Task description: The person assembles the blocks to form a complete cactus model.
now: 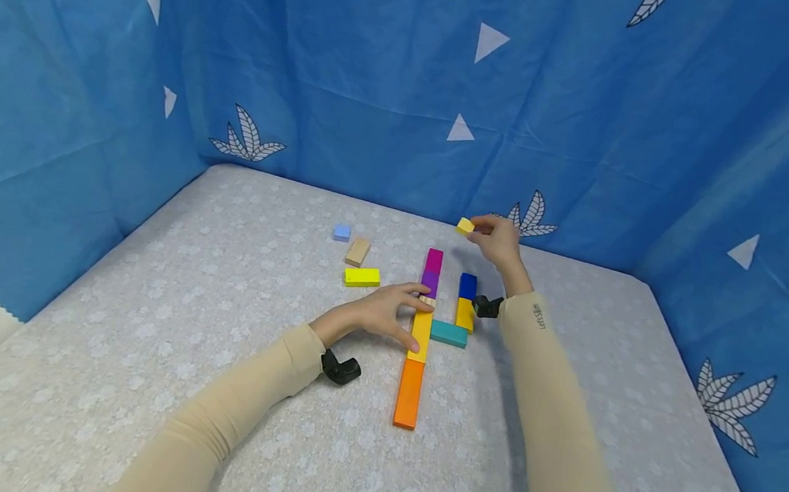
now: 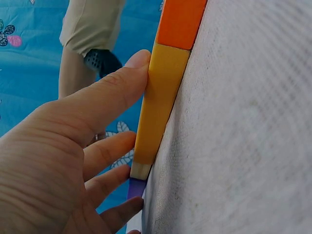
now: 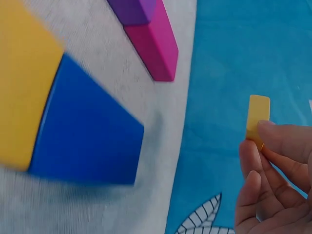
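My right hand [image 1: 498, 241] pinches a small yellow block [image 1: 465, 226] between thumb and fingers, raised above the table's far edge. In the right wrist view the thumb lies across the lower half of that block [image 3: 258, 114]. My left hand [image 1: 384, 309] touches a long row of blocks with its thumb and fingers spread. Its thumb rests on the amber block [image 2: 161, 97], near where it meets the orange block [image 1: 408, 396]. The other fingertips lie by a narrow pale wood block [image 2: 140, 171] and the purple block [image 1: 430, 285]. A magenta block [image 1: 434, 260] ends the row.
Right of the row, a teal block [image 1: 449, 333] lies crosswise beside a dark blue block [image 1: 467, 286] and a golden block [image 1: 465, 317] set end to end. To the left are a bright yellow block [image 1: 362, 277], a tan block [image 1: 358, 251] and a light blue block [image 1: 341, 232].
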{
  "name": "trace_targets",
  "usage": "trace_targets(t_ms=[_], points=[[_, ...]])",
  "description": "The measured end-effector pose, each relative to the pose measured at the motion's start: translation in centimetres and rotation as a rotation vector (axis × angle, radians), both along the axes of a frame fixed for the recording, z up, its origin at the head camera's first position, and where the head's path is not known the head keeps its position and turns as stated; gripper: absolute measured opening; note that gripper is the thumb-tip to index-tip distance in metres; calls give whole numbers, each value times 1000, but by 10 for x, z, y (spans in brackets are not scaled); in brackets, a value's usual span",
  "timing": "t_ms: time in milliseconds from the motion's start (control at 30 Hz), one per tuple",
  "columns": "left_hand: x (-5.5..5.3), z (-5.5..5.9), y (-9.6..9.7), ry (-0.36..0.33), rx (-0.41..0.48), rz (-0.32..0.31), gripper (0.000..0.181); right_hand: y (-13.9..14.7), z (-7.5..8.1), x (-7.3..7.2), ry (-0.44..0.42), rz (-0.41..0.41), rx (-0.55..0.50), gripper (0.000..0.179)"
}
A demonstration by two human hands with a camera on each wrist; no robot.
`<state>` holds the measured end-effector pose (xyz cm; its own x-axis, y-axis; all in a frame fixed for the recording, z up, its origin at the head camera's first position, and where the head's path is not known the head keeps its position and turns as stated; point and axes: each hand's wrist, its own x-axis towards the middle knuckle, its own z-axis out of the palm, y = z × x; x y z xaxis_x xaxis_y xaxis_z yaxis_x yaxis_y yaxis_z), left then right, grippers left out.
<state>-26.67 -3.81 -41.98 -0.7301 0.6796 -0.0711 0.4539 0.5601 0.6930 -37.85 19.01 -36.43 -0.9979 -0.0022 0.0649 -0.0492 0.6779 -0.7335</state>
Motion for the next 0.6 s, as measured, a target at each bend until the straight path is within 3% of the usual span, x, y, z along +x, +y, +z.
trace_targets(t_ms=[600], points=[[1, 0, 0, 12, 9, -4, 70, -23, -18, -13, -69, 119, 88, 36]])
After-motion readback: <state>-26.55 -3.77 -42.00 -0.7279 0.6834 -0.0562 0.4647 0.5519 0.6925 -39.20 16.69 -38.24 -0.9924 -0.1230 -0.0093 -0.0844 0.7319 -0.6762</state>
